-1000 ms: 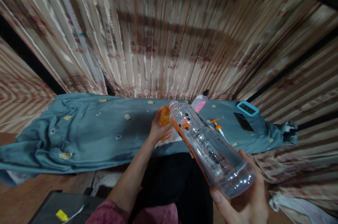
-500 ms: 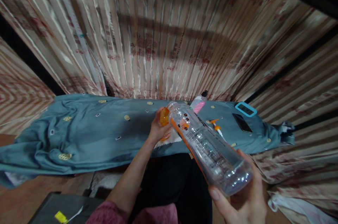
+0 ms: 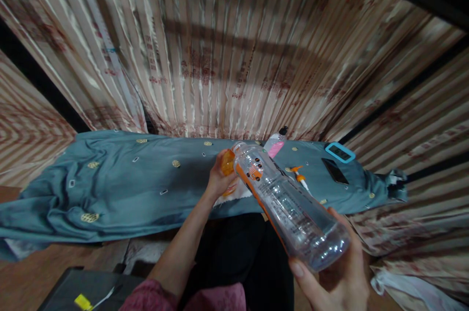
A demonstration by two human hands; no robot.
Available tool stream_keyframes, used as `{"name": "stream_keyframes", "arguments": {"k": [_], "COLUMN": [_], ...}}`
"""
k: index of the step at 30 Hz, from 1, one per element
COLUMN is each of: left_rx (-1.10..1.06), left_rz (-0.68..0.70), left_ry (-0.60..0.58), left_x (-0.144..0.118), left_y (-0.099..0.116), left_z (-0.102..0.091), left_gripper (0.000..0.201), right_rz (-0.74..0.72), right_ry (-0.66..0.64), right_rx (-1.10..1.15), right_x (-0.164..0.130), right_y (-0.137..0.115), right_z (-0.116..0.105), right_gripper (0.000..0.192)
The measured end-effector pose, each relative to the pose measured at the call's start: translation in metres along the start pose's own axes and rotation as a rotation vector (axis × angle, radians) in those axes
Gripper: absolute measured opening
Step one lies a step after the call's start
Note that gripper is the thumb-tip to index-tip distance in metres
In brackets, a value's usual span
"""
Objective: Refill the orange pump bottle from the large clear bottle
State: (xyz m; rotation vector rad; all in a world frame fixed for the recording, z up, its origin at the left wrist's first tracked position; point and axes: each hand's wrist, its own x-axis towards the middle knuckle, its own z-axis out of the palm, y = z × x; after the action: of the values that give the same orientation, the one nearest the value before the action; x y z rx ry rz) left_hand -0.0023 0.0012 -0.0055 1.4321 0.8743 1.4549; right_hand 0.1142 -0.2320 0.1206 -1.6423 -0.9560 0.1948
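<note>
holding almost exactly as half a second back, the right hand [image 3: 339, 272] still grips the base of a clear baby bottle [image 3: 286, 203], tilted with its open neck pointing away toward the table; only the view has drifted a little. the left hand [image 3: 222, 179] stays closed around an orange cap or ring [image 3: 227, 162] right beside the bottle's mouth, so the work looks paused at the neck. the bottle appears empty, though a film of water cannot be ruled out. behind it on the teal cloth [image 3: 120, 184] stands a pink-labelled bottle [image 3: 275, 144], contents unclear, near a small orange-tipped tool [image 3: 300, 175], a dark phone [image 3: 335, 170] and a blue-framed device [image 3: 341, 152].
</note>
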Motion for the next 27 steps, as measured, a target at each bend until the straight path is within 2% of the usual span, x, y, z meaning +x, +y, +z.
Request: {"name": "stream_keyframes", "arguments": {"k": [9,13,16,18,22,27], "left_rx": [-0.021,-0.008,0.003,-0.001,-0.015,-0.025], "left_rz": [0.005,-0.001,-0.004,-0.005,-0.005,-0.019], "left_ry": [0.007,0.015,0.020,0.014,-0.001,-0.015], "left_x": [0.000,0.000,0.001,0.001,0.001,0.001], "left_y": [0.002,0.003,0.004,0.005,0.007,0.007], "left_z": [0.000,0.001,0.001,0.001,0.001,0.001], "left_gripper": [0.070,0.070,0.070,0.069,0.068,0.069], "right_rz": [-0.012,-0.011,-0.127,-0.150,0.017,0.017], "right_ry": [0.006,0.007,-0.044,-0.070,-0.003,-0.008], "right_rx": [0.029,0.049,-0.012,-0.038,0.037,0.016], "right_x": [0.001,0.004,0.007,0.008,0.005,0.003], "right_y": [-0.002,0.006,0.016,0.017,0.003,-0.006], "right_z": [0.001,-0.002,-0.008,-0.009,-0.004,0.000], "right_gripper": [0.095,0.093,0.092,0.093,0.097,0.098]}}
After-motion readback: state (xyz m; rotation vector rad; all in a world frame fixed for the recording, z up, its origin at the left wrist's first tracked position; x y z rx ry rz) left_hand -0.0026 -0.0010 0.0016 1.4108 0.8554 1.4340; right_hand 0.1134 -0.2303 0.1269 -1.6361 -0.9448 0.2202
